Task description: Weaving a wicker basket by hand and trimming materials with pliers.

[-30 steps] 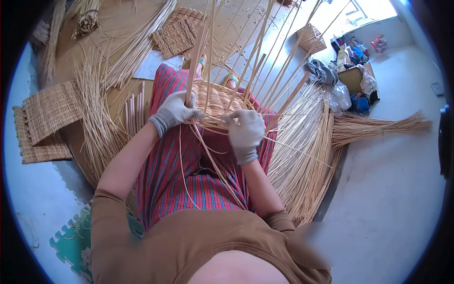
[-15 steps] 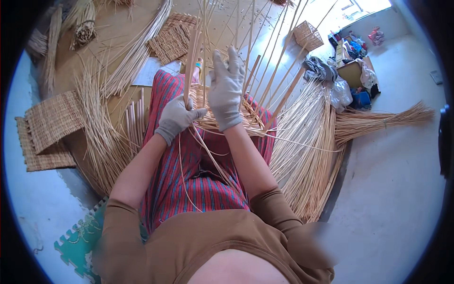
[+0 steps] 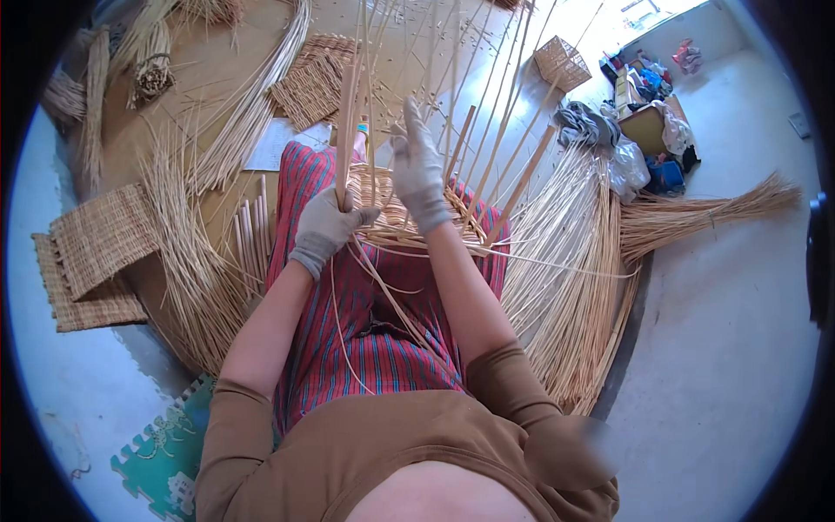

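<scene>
A partly woven wicker basket (image 3: 383, 209) rests on my lap, with tall thin stakes rising from it and thicker wooden sticks at its corners. My left hand (image 3: 329, 224), in a pale grey work glove, is closed around the near left corner of the basket, at the foot of a thick upright stick (image 3: 345, 130). Gloved the same way, my right hand (image 3: 419, 174) is raised over the weave among the stakes, its fingers stretched upward and apart. Whether a thin strand touches its palm I cannot tell. Loose pale strands (image 3: 391, 296) trail from the basket over my striped trousers.
Bundles of long reeds lie to my right (image 3: 565, 304) and left (image 3: 187, 261). Woven mats (image 3: 104, 239) are stacked at the left, others (image 3: 313, 87) ahead. A small woven box (image 3: 563, 63) stands far right, near a cluttered carton (image 3: 644, 130). Short sticks (image 3: 252, 226) stand by my left knee.
My right hand has turned edge-on and dropped slightly, its fingers less spread. The left hand keeps its hold on the basket's corner. The whole view has shifted a little.
</scene>
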`<action>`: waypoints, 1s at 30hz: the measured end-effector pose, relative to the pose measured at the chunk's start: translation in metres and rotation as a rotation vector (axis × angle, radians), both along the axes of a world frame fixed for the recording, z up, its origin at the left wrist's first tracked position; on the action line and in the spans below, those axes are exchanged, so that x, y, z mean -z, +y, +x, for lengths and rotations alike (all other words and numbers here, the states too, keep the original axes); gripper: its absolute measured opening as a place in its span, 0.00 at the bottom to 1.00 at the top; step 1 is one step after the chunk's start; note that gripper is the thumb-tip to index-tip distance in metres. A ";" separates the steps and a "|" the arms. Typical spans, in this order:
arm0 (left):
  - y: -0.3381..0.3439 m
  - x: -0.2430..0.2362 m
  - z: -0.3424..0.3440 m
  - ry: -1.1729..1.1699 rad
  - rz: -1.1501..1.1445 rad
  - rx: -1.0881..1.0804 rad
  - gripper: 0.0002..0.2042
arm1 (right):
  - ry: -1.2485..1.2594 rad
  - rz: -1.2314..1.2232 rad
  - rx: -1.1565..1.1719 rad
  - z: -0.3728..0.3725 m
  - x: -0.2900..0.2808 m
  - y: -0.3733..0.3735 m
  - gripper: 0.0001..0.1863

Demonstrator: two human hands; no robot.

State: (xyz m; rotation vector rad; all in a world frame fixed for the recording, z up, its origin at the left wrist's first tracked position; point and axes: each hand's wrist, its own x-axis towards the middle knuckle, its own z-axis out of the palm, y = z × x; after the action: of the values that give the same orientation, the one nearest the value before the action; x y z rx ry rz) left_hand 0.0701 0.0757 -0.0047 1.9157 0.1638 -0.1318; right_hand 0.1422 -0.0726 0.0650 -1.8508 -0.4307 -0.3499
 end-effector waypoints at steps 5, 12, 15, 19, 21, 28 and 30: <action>-0.001 0.010 0.002 -0.013 -0.180 -0.025 0.24 | -0.262 -0.211 0.008 -0.044 -0.004 0.000 0.35; -0.006 0.012 0.005 -0.076 -0.184 -0.042 0.26 | -0.076 -0.651 0.417 -0.120 0.011 -0.081 0.24; -0.008 0.007 0.007 -0.080 -0.232 -0.015 0.24 | -0.210 -0.895 0.313 -0.116 0.021 -0.068 0.31; 0.001 0.006 0.003 -0.074 -0.320 0.040 0.20 | 0.071 -0.984 0.163 -0.121 0.000 -0.055 0.43; 0.011 0.011 0.001 -0.076 -0.373 0.135 0.14 | 0.171 -1.034 0.181 -0.132 -0.014 -0.050 0.61; 0.022 0.028 0.003 -0.247 -0.419 0.255 0.19 | 0.189 -0.919 0.173 -0.129 -0.003 -0.056 0.35; 0.023 0.019 -0.002 -0.108 -0.430 0.228 0.21 | 0.056 -0.729 0.238 -0.119 0.014 -0.066 0.27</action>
State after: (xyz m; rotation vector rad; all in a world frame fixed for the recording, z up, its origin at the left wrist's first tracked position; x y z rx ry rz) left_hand 0.0683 0.0990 -0.0241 1.5023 -0.1477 -0.1994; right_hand 0.0228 -0.1388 0.0512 -2.6294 -0.3186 -0.3219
